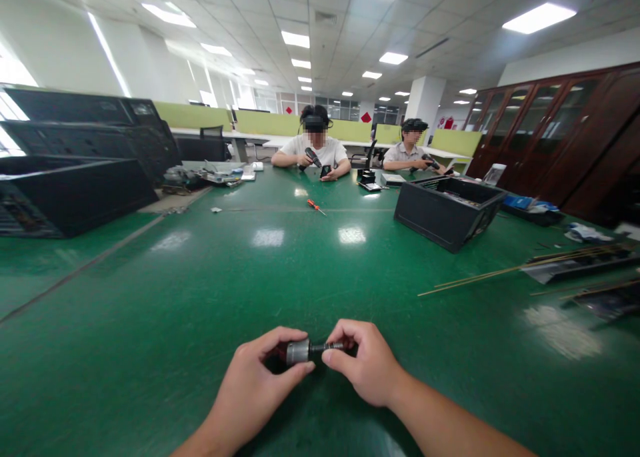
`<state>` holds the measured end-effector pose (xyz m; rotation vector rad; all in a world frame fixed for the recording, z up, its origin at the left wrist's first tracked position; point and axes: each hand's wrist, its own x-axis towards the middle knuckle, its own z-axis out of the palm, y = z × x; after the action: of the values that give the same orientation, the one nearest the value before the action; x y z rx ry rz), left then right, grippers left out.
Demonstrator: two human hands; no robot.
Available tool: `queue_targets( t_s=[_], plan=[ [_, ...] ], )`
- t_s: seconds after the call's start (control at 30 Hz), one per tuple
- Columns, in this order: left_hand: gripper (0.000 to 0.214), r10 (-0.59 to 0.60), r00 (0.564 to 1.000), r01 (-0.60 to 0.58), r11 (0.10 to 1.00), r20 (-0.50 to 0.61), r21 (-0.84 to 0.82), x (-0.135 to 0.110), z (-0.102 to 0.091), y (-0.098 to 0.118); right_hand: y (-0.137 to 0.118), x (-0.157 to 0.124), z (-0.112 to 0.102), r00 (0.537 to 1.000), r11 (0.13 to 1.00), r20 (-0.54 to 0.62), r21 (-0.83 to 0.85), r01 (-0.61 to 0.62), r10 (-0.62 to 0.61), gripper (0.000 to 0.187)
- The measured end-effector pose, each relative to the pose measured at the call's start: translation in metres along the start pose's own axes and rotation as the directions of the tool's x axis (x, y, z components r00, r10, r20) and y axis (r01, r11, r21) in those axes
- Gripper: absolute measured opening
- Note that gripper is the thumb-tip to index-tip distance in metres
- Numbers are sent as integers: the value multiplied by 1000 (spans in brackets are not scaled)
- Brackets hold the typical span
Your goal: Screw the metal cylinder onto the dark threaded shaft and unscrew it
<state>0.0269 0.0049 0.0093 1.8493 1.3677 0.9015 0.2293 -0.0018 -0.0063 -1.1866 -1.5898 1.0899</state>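
Left hand (257,380) clasps the chuck (299,351), right hand (369,363) pinches the bit (318,347); they look joined, but full seating cannot be told.

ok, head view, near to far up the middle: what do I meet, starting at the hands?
Silver cylinder with a thin dark shaft, held between the left hand and right hand → orange-handled screwdriver → person in a white top → yellow-green partition panel.

Grey cyl. (299,351) w/ shaft (318,348), horiz.
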Motion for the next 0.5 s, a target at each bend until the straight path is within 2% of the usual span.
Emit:
queue_targets(
  t_s=[0.5],
  plan=[
    [30,-59,998,59,998,-23,-17,-2,0,1,0,1,-1,1000,998,-9,63,1,-1,9]
  ],
)
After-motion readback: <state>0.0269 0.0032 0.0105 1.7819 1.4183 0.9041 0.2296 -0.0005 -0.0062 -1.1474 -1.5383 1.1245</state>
